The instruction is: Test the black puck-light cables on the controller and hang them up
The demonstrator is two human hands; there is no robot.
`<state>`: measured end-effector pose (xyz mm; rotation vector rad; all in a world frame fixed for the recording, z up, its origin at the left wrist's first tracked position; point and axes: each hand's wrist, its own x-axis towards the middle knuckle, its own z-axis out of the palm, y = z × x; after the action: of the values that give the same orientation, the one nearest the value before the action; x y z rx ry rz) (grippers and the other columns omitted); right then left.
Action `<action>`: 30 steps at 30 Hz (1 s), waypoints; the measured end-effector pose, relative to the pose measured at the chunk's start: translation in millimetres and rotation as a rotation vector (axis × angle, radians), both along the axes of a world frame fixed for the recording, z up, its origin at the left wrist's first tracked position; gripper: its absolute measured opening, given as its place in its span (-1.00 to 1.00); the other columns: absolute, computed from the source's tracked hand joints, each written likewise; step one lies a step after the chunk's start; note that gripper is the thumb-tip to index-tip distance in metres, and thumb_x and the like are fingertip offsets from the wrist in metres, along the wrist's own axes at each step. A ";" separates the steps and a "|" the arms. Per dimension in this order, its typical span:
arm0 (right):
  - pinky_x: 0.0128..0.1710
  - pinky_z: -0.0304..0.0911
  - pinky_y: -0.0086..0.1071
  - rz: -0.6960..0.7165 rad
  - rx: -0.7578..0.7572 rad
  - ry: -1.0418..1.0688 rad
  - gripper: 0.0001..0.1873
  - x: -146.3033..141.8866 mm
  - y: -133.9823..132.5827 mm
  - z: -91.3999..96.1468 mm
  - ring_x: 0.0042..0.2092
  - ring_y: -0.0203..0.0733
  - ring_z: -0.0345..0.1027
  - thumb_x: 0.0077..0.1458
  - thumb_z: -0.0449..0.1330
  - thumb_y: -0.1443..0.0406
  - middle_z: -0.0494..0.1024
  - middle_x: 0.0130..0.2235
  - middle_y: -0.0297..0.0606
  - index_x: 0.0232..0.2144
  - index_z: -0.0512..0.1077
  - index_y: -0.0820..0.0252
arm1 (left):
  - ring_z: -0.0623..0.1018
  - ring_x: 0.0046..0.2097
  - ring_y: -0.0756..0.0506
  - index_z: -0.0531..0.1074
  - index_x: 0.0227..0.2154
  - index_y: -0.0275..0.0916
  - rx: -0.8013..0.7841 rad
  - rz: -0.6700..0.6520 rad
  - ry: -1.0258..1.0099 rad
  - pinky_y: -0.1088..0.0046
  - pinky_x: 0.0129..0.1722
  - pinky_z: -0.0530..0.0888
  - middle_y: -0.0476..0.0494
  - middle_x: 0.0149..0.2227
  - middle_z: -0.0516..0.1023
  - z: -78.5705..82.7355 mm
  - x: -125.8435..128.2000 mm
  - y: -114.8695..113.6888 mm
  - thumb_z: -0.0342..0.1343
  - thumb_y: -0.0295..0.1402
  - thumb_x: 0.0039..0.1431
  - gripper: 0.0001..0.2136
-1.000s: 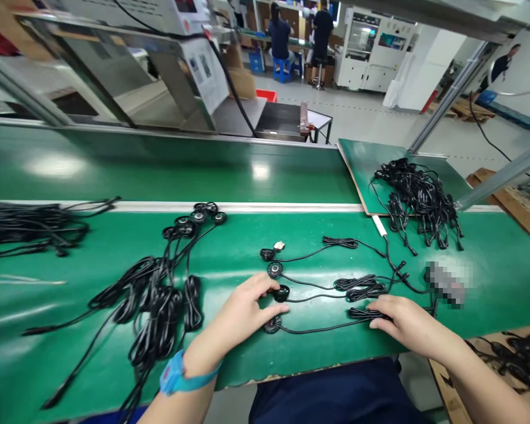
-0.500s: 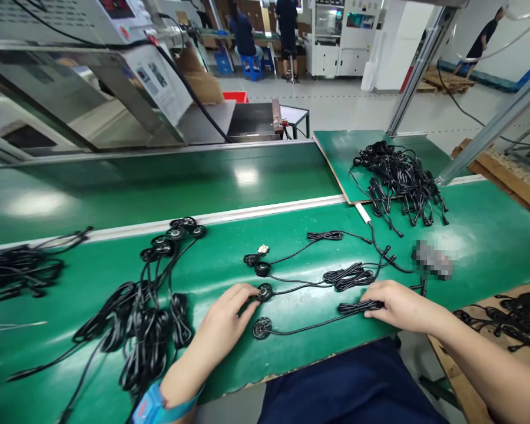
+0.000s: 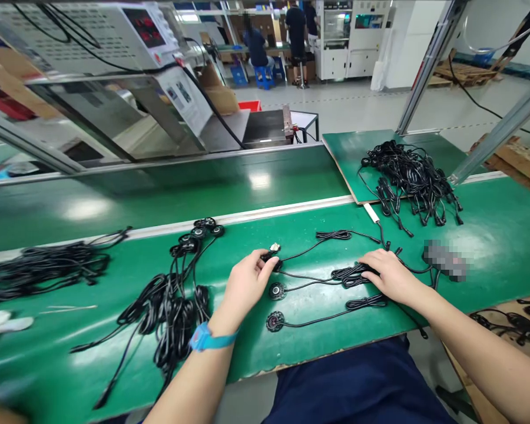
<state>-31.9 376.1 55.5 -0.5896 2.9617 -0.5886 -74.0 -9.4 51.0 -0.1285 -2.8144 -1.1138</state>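
Across the green bench (image 3: 490, 235), the left hand (image 3: 271, 259) is closing thumb and fingertips around a round black head (image 3: 268, 257); firm hold or not, can't tell. The right hand (image 3: 363, 268) is arching half-curled over coiled cables (image 3: 345, 274), grip unclear. Neighbouring leads (image 3: 307, 278) are lying close, so one tug is risking a tangle. One cable end (image 3: 424, 333) is sitting by the near edge, inviting a snag from the right forearm (image 3: 450, 318).

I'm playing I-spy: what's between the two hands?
In the head view, a round black piece, thin black cords and a coiled bundle lie between the left hand and the right hand.
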 end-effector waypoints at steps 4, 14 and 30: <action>0.05 0.23 -0.07 0.040 -0.005 -0.071 -0.79 -13.8 -10.4 3.4 0.00 -0.03 0.39 0.32 0.19 0.25 0.59 -0.08 -0.16 -0.04 0.54 0.09 | 0.47 -0.45 -0.05 0.49 -0.16 -0.22 0.095 0.041 0.014 0.41 -0.37 0.44 0.00 -0.47 0.48 -16.3 -2.7 -1.4 0.14 0.01 0.19 -0.62; 0.08 0.23 -0.04 -0.015 -0.006 0.215 -0.73 -28.9 -47.5 1.6 0.14 0.07 0.31 0.33 0.16 0.32 0.50 0.10 0.01 0.04 0.48 0.23 | 0.54 -0.41 -0.08 0.50 -0.26 -0.23 0.066 0.370 0.050 0.37 -0.29 0.51 -0.05 -0.42 0.56 -36.6 4.6 -37.3 0.12 -0.15 0.11 -0.73; 0.06 0.32 -0.09 -0.039 -0.068 0.153 -0.75 46.9 7.1 1.0 0.06 0.00 0.41 0.34 0.18 0.14 0.53 0.01 -0.09 -0.04 0.48 0.13 | 0.59 -0.06 -0.17 0.43 -0.01 -0.18 -0.125 -0.383 0.261 0.30 -0.10 0.57 -0.23 -0.10 0.54 -30.7 104.9 -19.7 0.24 -0.20 0.30 -0.72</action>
<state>15.0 383.2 56.5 -0.6109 3.1132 -0.6799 30.9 -29.1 20.3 -0.7911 -2.6814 -0.8989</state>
